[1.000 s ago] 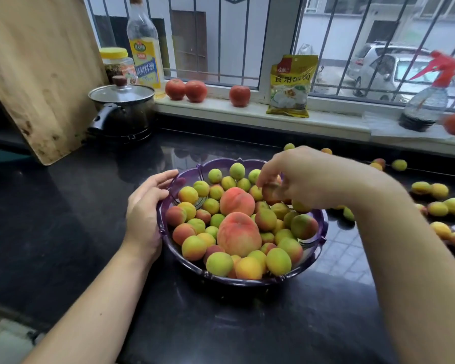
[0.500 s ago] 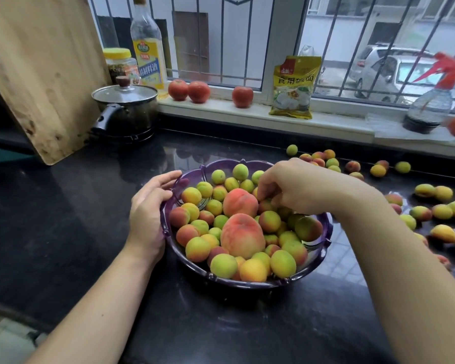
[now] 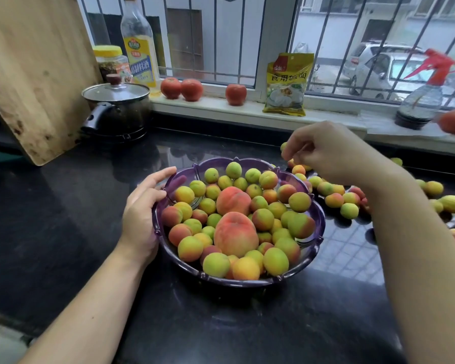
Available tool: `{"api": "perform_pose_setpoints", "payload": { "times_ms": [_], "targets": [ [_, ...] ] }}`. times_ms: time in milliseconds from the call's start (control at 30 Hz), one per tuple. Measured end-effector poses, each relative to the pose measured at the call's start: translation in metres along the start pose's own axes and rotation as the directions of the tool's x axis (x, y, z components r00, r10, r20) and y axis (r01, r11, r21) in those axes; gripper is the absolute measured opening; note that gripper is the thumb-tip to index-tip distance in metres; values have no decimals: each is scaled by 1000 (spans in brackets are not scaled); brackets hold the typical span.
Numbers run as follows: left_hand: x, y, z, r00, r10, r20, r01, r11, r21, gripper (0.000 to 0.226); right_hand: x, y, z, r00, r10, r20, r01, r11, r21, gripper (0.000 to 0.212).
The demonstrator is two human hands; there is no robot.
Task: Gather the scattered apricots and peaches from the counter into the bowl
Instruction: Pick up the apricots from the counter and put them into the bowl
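A purple plastic bowl stands on the black counter, piled with small green-orange apricots and two large peaches. My left hand grips the bowl's left rim, thumb on the edge. My right hand hovers above the counter just beyond the bowl's back right rim, fingers loosely curled and apart with nothing in them. Several loose apricots lie scattered on the counter to the right of the bowl, partly hidden by my right forearm.
A lidded black pot and a leaning wooden cutting board stand at the back left. The windowsill holds tomatoes, a yellow packet, an oil bottle and a spray bottle.
My right hand has lifted out of the bowl and moved back and to the right, above the loose fruit. My left hand has stayed on the rim.
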State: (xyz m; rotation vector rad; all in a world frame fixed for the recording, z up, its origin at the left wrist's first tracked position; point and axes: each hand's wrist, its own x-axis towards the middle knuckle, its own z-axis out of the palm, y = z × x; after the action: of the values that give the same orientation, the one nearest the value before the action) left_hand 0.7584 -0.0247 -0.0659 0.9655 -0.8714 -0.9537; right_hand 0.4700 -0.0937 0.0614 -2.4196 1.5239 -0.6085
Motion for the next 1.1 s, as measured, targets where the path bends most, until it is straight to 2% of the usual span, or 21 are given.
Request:
{"api": "perform_pose_setpoints", "payload": {
  "times_ms": [167, 333, 467, 533, 600, 700, 767, 867, 933, 1000, 1067, 1100],
  "targets": [
    [-1, 2, -1, 993, 43, -113, -45, 999, -10, 42, 6, 24, 13, 986, 132, -102, -137, 990, -41, 28],
    [-4, 2, -1, 952, 200, -230, -178, 977, 116, 42, 14, 53, 46, 953, 298, -59, -304, 942, -139, 37],
    [7, 2, -12, 916, 140, -376, -153, 988, -5, 48, 25, 59, 69, 978, 210, 2, -207, 965, -159, 35],
    [9, 1, -12, 939, 125, -319, -124, 992, 25, 44, 39, 60, 79, 964, 232, 133, -197, 952, -236, 47],
    [10, -3, -10, 966, 127, -225, -99, 986, 133, 40, 52, 64, 90, 952, 210, 221, -150, 953, -263, 56],
    [13, -8, -11, 967, 136, -213, -83, 967, 242, 36, 65, 76, 96, 974, 73, 216, -21, 972, -234, 58],
    [15, -6, -11, 964, 129, -231, -75, 970, 231, 34, 75, 74, 96, 964, 3, 266, 67, 965, -253, 53],
    [18, -7, -11, 969, 120, -216, -67, 969, 239, 33, 88, 63, 94, 931, 44, 361, 79, 944, -320, 34],
    [18, -7, -10, 970, 111, -217, -58, 970, 237, 33, 88, 59, 88, 951, 73, 301, 39, 937, -348, 32],
    [17, -6, -10, 972, 102, -212, -49, 970, 238, 34, 79, 58, 71, 992, 60, 109, -34, 973, -227, 33],
    [15, -4, -8, 974, 105, -203, -54, 969, 241, 35, 57, 54, 45, 988, 117, -99, -108, 990, 90, 29],
    [14, -4, -8, 974, 110, -200, -59, 968, 245, 35, 42, 47, 31, 982, 142, -122, -104, 956, 275, 28]
  ]
}}
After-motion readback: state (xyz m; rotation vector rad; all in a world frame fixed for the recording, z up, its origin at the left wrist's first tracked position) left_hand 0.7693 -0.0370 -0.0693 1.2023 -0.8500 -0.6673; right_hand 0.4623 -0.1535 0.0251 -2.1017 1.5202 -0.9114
